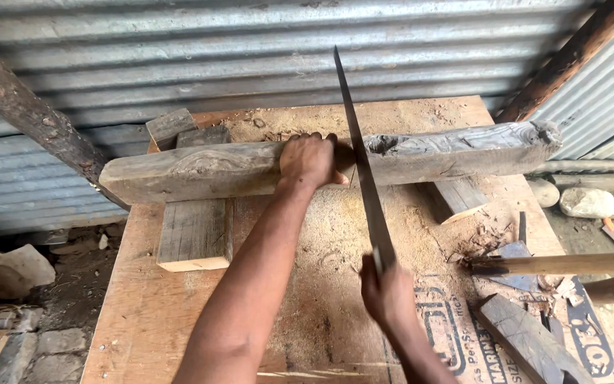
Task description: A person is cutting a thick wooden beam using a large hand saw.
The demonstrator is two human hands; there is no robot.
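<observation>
1. While the left hand (309, 161) presses down on the weathered grey beam (236, 168), its fingers curl over the beam's far top edge and clasp the wood, thumb side toward the saw.
2. Beam position: it lies crosswise on the plywood workbench (143, 313), raised on two short wooden blocks, one block (195, 233) under its left part and another block (461, 195) under its right part.
3. The right hand (390, 293) is clenched around the handle of a hand saw (362, 167); hand and handle are motion-blurred, so single fingers cannot be told apart.
4. Saw blade: long, dark and narrow, running from the right hand up and away, crossing the beam just to the right of the left hand. The tip points at the corrugated metal wall (250, 43).
5. At the blade, the beam shows a dark hollow (385, 144) in its top face, right beside the cut line.
6. Sawdust (335, 235) covers the middle of the bench below the beam.
7. Right side of the bench: a wooden handle (570, 264) lying across, loose planks (527, 341), chips and scraps.
8. Behind the beam's left end sit two small grey offcuts (179, 128).
9. Rough poles (30, 114) lean at the left and right corners; stones (588, 202) lie on the ground to the right.
</observation>
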